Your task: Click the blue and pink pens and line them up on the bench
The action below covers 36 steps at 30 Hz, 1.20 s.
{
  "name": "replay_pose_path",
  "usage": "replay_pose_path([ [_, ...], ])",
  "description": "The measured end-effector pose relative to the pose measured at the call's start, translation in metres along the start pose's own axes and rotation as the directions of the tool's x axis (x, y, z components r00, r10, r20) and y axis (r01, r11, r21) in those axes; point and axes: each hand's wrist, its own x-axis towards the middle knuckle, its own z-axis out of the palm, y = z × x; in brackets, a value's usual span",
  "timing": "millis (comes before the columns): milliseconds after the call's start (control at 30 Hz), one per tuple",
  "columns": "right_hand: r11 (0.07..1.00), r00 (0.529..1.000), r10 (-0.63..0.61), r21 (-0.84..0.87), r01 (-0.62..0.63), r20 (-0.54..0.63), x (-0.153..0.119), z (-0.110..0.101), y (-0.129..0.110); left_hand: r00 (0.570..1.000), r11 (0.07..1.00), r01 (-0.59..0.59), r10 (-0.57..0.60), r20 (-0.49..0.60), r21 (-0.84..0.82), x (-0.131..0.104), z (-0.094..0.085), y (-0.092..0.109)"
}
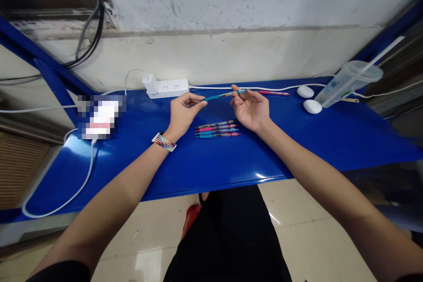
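Note:
A blue pen [218, 96] is held lengthwise above the table between my two hands. My left hand [185, 112] pinches its left end between thumb and fingertips. At the other end, my right hand [250, 110], palm turned up, has its fingers curled around the pen's blue cap end. Below them, several pens [216, 129] with black, pink and blue grips lie side by side in a row. Just behind my right hand a red pen [274, 93] lies on the table, its left part hidden.
On the blue table [211, 163], a white power strip [168, 88] stands by the wall. A pixelated bright object [101, 119] with a cable is at left. To the right are two white rounded objects [312, 106] and a clear plastic cup [343, 83] with a straw.

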Motion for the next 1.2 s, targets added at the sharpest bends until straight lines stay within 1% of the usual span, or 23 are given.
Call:
replay_pose_path([
  [100, 1.000, 1.000, 0.006, -0.013, -0.006, 0.001, 0.002, -0.002, 0.001, 1.000, 1.000, 0.010, -0.010, 0.000, 0.007, 0.000, 0.000, 0.001],
  [200, 1.000, 1.000, 0.006, 0.020, -0.006, -0.012, 0.003, -0.003, 0.001, 1.000, 1.000, 0.008, -0.008, 0.012, 0.021, 0.000, 0.000, 0.000],
  [367, 0.999, 0.999, 0.003, 0.050, -0.001, -0.037, 0.000, 0.000, 0.002, 1.000, 1.000, 0.006, -0.006, 0.011, 0.024, 0.001, 0.000, -0.003],
  [500, 0.998, 1.000, 0.009, 0.066, -0.007, -0.029, 0.002, -0.002, 0.001, 1.000, 1.000, 0.007, -0.007, 0.013, 0.015, 0.000, 0.001, -0.003],
  [600, 0.998, 1.000, 0.008, 0.063, -0.009, 0.014, 0.004, -0.006, 0.001, 1.000, 1.000, 0.001, -0.001, 0.023, 0.002, 0.000, 0.001, -0.002],
  [667, 0.999, 0.999, 0.002, 0.048, -0.004, 0.040, 0.004, -0.008, 0.001, 1.000, 1.000, 0.002, -0.003, 0.025, 0.004, 0.000, 0.001, -0.002],
  [733, 1.000, 0.999, -0.002, 0.031, 0.001, 0.034, 0.004, -0.008, 0.001, 1.000, 1.000, 0.008, -0.008, 0.022, 0.017, 0.000, 0.001, -0.001],
  [933, 0.999, 0.999, -0.006, -0.044, 0.003, -0.048, 0.002, -0.001, 0.001, 1.000, 1.000, 0.009, -0.010, 0.016, 0.018, 0.000, 0.000, 0.000],
  [1033, 0.999, 0.996, -0.009, -0.044, 0.005, -0.094, 0.001, 0.002, 0.001, 1.000, 1.000, 0.008, -0.009, 0.015, 0.022, 0.000, 0.000, 0.000],
  [1133, 0.996, 0.997, -0.044, -0.079, 0.039, -0.066, 0.000, 0.001, 0.001, 1.000, 0.999, 0.015, -0.015, 0.012, 0.031, 0.000, -0.001, 0.000],
  [1200, 0.981, 0.998, -0.067, -0.184, 0.063, -0.016, 0.000, -0.002, 0.000, 1.000, 1.000, 0.015, -0.015, 0.011, 0.027, 0.000, -0.001, 0.000],
])
